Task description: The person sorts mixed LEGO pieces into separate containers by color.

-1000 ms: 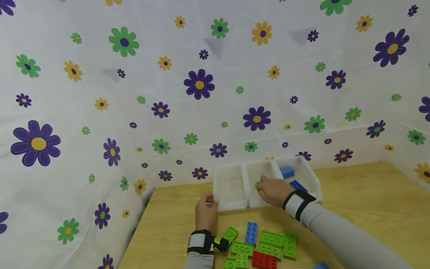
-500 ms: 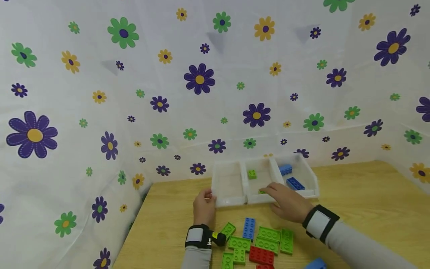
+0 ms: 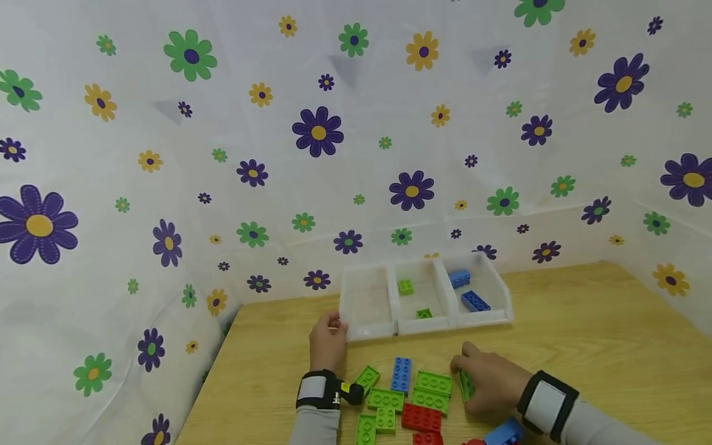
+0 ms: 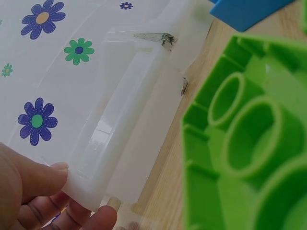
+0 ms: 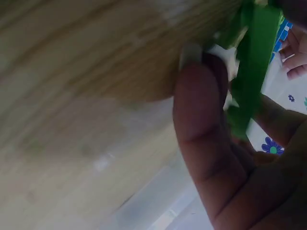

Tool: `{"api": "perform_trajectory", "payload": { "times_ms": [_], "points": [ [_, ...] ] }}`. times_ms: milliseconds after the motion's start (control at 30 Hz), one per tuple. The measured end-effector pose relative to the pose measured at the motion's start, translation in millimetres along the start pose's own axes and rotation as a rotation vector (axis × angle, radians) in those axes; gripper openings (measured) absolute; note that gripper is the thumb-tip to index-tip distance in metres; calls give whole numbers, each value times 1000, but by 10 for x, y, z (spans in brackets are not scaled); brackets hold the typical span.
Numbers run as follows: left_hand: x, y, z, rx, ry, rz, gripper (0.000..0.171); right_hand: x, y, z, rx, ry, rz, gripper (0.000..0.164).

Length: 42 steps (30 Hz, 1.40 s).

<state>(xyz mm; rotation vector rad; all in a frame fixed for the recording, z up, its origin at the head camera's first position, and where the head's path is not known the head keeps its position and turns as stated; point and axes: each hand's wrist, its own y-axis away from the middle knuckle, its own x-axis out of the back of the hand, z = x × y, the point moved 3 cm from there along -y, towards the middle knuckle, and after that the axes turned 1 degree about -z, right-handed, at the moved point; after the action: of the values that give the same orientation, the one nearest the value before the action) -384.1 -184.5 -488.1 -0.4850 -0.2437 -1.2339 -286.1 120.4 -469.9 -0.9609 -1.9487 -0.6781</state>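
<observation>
My left hand (image 3: pixel 327 346) holds the left front corner of a white three-compartment tray (image 3: pixel 371 332); the left wrist view shows the thumb (image 4: pixel 55 175) over the wall and fingers below. At the right side of the brick pile, my right hand (image 3: pixel 492 384) grips a flat green brick (image 3: pixel 466 387), partly covered by the fingers. The right wrist view has this green brick (image 5: pixel 256 62) on edge between thumb and fingers. Two small green bricks (image 3: pixel 424 314) lie in the middle compartment. The right compartment holds two blue bricks (image 3: pixel 475 301).
Several loose bricks lie in front of the tray: green ones (image 3: pixel 385 400), a blue one (image 3: pixel 401 374) and red ones (image 3: pixel 421 418). Another blue brick (image 3: pixel 504 431) sits below my right hand. A flowered cloth (image 3: pixel 267 185) hangs behind the wooden table (image 3: pixel 578 334).
My right hand has let go of a small green brick in the middle compartment, moved back toward me and taken hold of the rightmost flat green brick. My left hand stays on the tray.
</observation>
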Motion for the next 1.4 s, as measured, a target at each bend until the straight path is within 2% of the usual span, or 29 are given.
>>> {"api": "perform_trajectory", "payload": {
  "times_ms": [67, 167, 233, 300, 367, 500, 567, 633, 767, 867, 967, 1067, 1167, 1233, 1300, 1333, 1400],
  "points": [
    [16, -10, -3, -13, -4, 9, 24, 22, -20, -19, 26, 8, 14, 33],
    [26, -8, 0, -32, -1, 11, 24, 84, -59, -39, 60, -2, 30, 31],
    [28, 6, 6, -44, 2, 15, 24, 143, -103, -53, 76, -58, 25, 39],
    [31, 25, 23, -60, 0, 23, 23, 229, -181, -79, 97, -153, 37, 54],
    [28, 39, 35, -74, 7, 30, 23, 333, -279, -110, 123, -233, 77, 60],
    [7, 64, 2, -38, 40, -2, 23, 495, -522, -153, 170, -234, 231, 32],
    [-8, 74, -23, -14, 50, -22, 24, 526, -647, -167, 174, -168, 279, 25],
    [-17, 79, -40, 0, 48, -32, 25, 523, -790, -177, 181, -50, 302, 22],
    [-1, 60, -41, 9, 31, -13, 25, 492, -1110, -192, 216, 312, 347, 12],
    [27, 35, -15, -7, 13, 1, 25, 471, -1323, -162, 221, 511, 397, 11],
    [35, 28, 32, -19, 5, -2, 25, 458, -1432, -82, 183, 647, 450, 16],
    [32, 28, 63, -19, 7, -7, 25, 455, -1446, -16, 197, 730, 556, 31],
    [35, 25, 63, -15, 5, -5, 24, 445, -1400, -23, 271, 706, 666, 37],
    [35, 16, 47, -14, 4, -3, 23, 424, -1338, -87, 333, 633, 689, 36],
    [35, 10, 28, -12, 8, -2, 22, 376, -1247, -200, 411, 520, 627, 32],
    [34, 6, 16, -11, 7, 0, 22, 342, -1195, -262, 446, 447, 564, 31],
    [34, 7, 0, -7, 8, 1, 23, 252, -1096, -390, 506, 306, 383, 30]
  ]
}}
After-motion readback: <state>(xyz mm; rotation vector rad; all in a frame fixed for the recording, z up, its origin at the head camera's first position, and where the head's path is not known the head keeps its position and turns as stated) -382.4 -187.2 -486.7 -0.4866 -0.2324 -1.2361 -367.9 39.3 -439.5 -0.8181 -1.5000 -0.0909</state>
